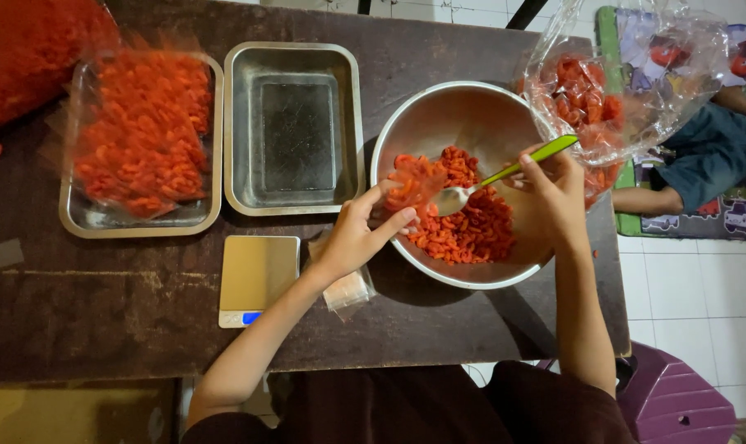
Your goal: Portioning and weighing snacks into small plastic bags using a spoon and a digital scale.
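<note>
Gripping a small bag (412, 182) in my left hand (358, 237), my right hand (554, 197) is clenching the spoon (505, 174); I'm keeping both low over the bowl (439, 123), so nothing spills.

Small clear pouch (412, 182) of orange snacks over bowl (439, 115); blue-lit scale screen (250, 317).

red snack heap (27, 49) cut off top left; seated person (710, 156) mostly out of frame
</note>
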